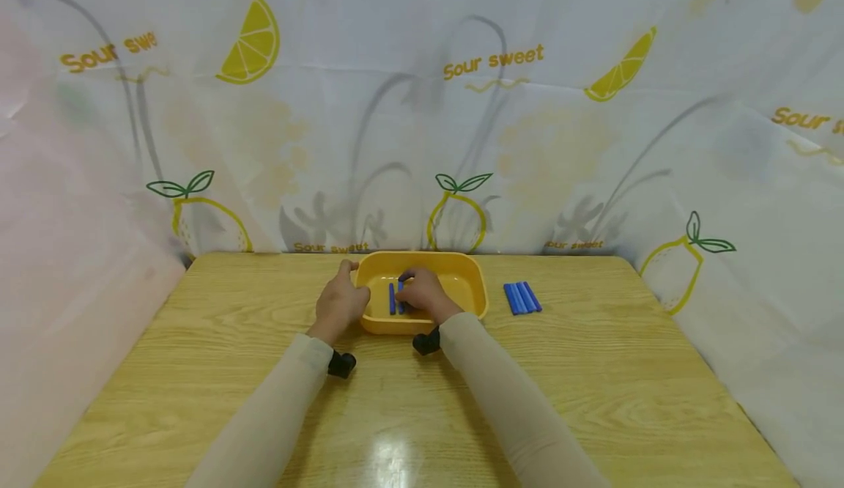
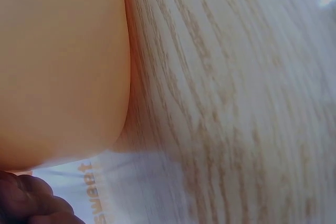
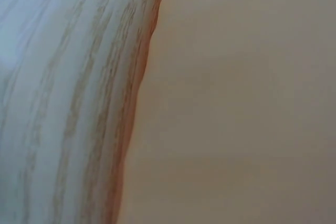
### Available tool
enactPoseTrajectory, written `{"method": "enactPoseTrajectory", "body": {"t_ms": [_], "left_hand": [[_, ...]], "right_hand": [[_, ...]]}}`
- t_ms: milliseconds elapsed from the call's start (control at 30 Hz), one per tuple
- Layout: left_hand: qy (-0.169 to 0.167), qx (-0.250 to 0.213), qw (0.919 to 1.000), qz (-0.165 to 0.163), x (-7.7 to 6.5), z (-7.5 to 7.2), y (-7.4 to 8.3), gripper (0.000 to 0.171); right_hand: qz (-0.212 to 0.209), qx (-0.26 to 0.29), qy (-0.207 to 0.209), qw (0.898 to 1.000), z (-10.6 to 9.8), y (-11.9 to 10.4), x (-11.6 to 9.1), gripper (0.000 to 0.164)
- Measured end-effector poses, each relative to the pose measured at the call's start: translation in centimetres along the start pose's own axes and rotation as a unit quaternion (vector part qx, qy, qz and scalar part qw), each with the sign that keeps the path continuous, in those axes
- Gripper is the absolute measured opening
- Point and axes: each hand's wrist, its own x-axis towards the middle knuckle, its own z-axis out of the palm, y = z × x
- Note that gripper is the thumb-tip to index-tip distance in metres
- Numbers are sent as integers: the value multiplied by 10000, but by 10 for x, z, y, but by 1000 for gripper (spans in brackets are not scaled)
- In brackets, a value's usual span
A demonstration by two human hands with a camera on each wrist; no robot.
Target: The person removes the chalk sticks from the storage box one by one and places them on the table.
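Observation:
A shallow yellow plastic box (image 1: 471, 283) stands at the back of the table. My left hand (image 1: 339, 301) holds its left rim, thumb at the edge and fingers along the outer side. In the left wrist view, curled fingers (image 2: 31, 200) show beside the box wall (image 2: 63, 66). Reaching over the front rim, my right hand (image 1: 425, 291) pinches a blue stick (image 1: 400, 306) inside the box. A second blue stick (image 1: 392, 299) lies just to its left, roughly parallel. The right wrist view holds only the box wall (image 3: 231, 98) and table; that hand is hidden there.
Several blue sticks (image 1: 522, 298) lie side by side on the wooden table (image 1: 593, 371), right of the box. A white cloth (image 1: 395, 107) printed with lemons hangs behind the table's back edge and along both sides.

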Motion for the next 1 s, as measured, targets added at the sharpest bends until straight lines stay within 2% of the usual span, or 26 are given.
{"method": "enactPoseTrajectory", "body": {"t_ms": [200, 500, 733, 867, 1000], "left_hand": [[-17, -21, 10000, 51, 0, 1, 0, 63], [-5, -12, 10000, 27, 0, 2, 0, 62], [76, -36, 9999, 143, -1, -2, -3, 62], [29, -26, 10000, 78, -1, -1, -3, 61], [12, -39, 9999, 93, -1, -1, -2, 62]], "right_hand": [[-32, -302, 96, 9995, -1, -1, -1, 34], [-107, -334, 157, 9993, -2, -1, -3, 32], [-125, -386, 213, 9989, 0, -4, -2, 32], [-63, -251, 206, 9995, 0, -3, -1, 32], [3, 136, 195, 9997, -3, -2, -4, 32]]}}
